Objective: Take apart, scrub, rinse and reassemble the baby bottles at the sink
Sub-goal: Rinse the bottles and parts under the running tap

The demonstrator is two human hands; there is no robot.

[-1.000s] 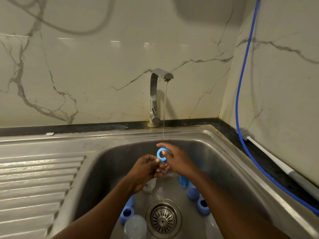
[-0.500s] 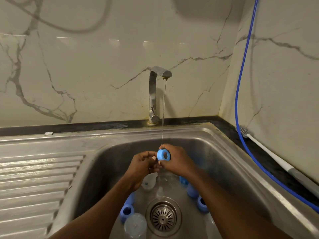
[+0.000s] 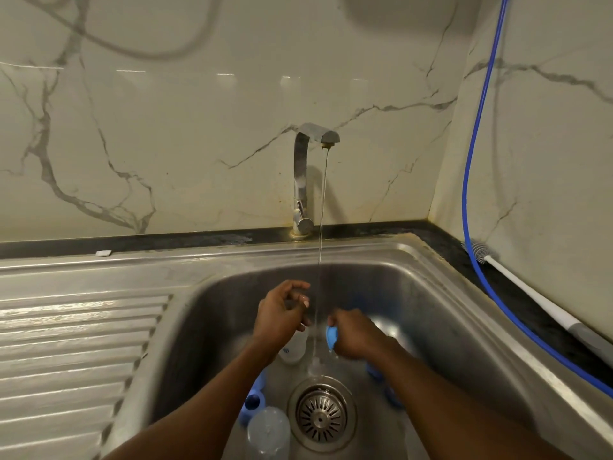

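Two-handed rinse step, by the look of it. Grips ring (image 3: 331, 336) in curled fingers (image 3: 339, 318) of right hand (image 3: 358, 333), just right of stream (image 3: 320, 260) from tap (image 3: 306, 174), low in sink (image 3: 431, 327); probably held aside to drip. Holds left hand (image 3: 282, 313) just left of stream, fingers loosely curled on nothing, seemingly free for next part. Reaches in with both forearms from below, wrists turned inward. Bottle (image 3: 268, 429) and blue parts (image 3: 253, 401) on sink floor beside drain (image 3: 321, 415).

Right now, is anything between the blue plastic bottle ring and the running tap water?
Nothing visible. The blue plastic ring, gripped by the right hand, sits just right of the thin water stream; the left hand is on the stream's other side.
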